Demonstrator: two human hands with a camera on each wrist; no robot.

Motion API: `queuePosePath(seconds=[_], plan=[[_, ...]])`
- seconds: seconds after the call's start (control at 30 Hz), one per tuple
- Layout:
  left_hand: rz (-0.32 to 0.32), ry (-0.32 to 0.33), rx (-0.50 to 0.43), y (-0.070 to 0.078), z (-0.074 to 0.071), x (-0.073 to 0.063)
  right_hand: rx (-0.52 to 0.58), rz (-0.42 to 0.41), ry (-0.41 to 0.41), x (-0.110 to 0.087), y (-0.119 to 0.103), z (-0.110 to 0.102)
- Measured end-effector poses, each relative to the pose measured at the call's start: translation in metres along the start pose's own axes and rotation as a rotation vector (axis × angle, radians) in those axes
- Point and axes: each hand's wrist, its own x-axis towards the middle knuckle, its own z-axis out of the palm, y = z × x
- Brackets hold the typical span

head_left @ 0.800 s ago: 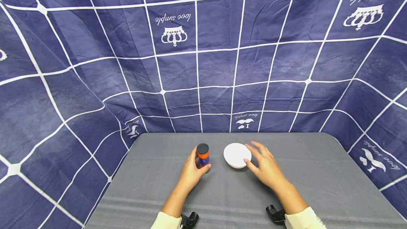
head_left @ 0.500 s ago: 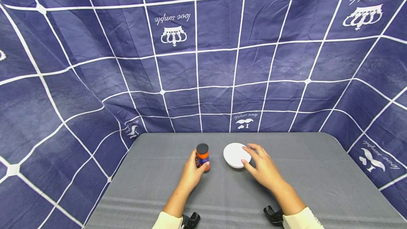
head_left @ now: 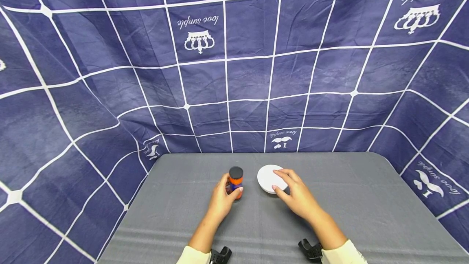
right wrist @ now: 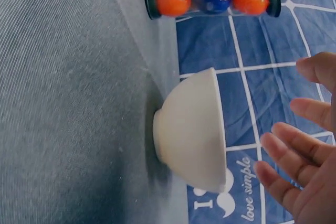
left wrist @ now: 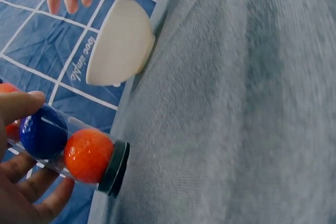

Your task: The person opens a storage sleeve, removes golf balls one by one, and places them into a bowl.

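My left hand point(head_left: 220, 201) grips a clear tube of balls point(head_left: 236, 182), its thumb on one side and its fingers round the other. Orange balls and a blue ball point(left wrist: 43, 132) show through the wall, between dark end caps. The tube stands upright; whether its base touches the table I cannot tell. To its right a white bowl point(head_left: 264, 177) sits upright on the table, its wall plain in the right wrist view. Over the bowl's right side hovers my right hand point(head_left: 301, 199). Its fingers point(right wrist: 283, 142) are spread, apart from the rim, holding nothing.
Grey cloth covers the table point(head_left: 176, 215). Beyond its far edge hangs a blue curtain point(head_left: 205, 80) with white grid lines, which also runs along the left and right sides. Dark devices point(head_left: 311, 251) are strapped to both wrists.
My right hand has moved left, further over the bowl. The tube in my left hand has shifted slightly, and the bowl has stayed in place.
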Motion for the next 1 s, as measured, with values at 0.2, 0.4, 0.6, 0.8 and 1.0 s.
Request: queuePosePath(seconds=[0.2, 0.4, 0.6, 0.8, 1.0], plan=[[0.006, -0.004, -0.012, 0.006, 0.001, -0.001, 0.055, 0.019, -0.051, 0.002, -0.008, 0.001], [0.041, 0.008, 0.032, 0.01, 0.004, -0.002, 0.099, 0.01, -0.077, 0.005, -0.014, 0.004], [0.094, 0.021, 0.063, 0.012, 0.007, -0.004, 0.126, -0.007, -0.085, 0.008, -0.016, 0.011], [0.153, 0.032, 0.12, 0.014, 0.009, -0.005, 0.191, 0.011, -0.13, 0.009, -0.02, 0.015], [0.195, -0.002, 0.158, 0.016, 0.011, -0.009, 0.236, 0.039, -0.161, 0.009, -0.024, 0.016]])
